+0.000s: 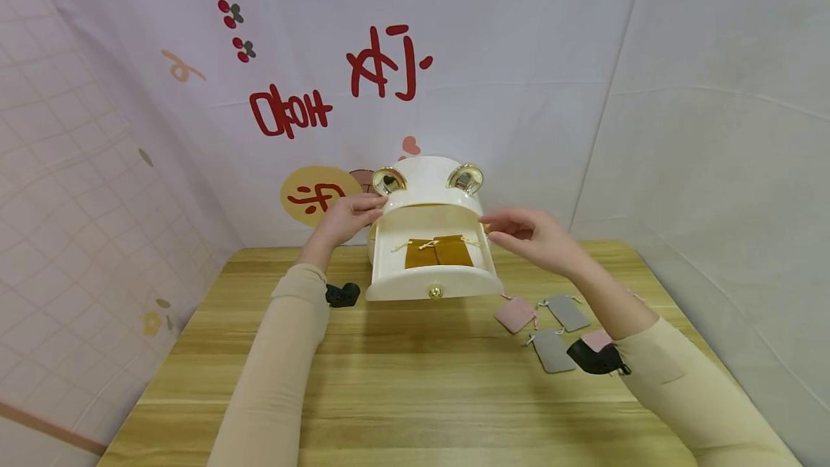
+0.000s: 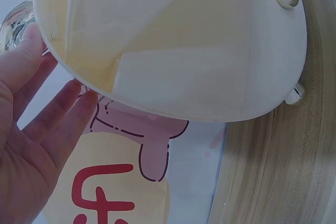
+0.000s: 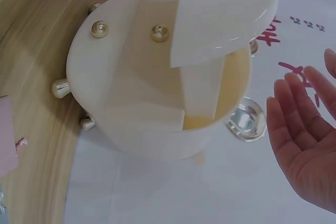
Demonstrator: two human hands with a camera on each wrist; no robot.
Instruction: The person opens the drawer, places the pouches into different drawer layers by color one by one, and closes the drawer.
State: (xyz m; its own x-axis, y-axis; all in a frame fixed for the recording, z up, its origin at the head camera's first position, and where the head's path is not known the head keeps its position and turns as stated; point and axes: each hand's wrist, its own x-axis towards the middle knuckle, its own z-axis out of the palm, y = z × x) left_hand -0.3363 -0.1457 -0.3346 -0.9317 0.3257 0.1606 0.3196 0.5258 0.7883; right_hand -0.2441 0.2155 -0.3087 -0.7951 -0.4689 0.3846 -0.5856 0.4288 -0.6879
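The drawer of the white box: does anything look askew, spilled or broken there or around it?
Nothing looks spilled or broken. The drawer is pulled out, with two brown pouches lying inside. Only the grey pouches and pink pouches look untidy: they lie at different angles on the table, to the right.

The box (image 1: 426,180) sits at the back of the table (image 1: 415,395), before the wall (image 1: 519,107). Bags (image 1: 454,252) lie in its drawer (image 1: 408,284) (more bags (image 1: 553,353) lie on the table, to the right).
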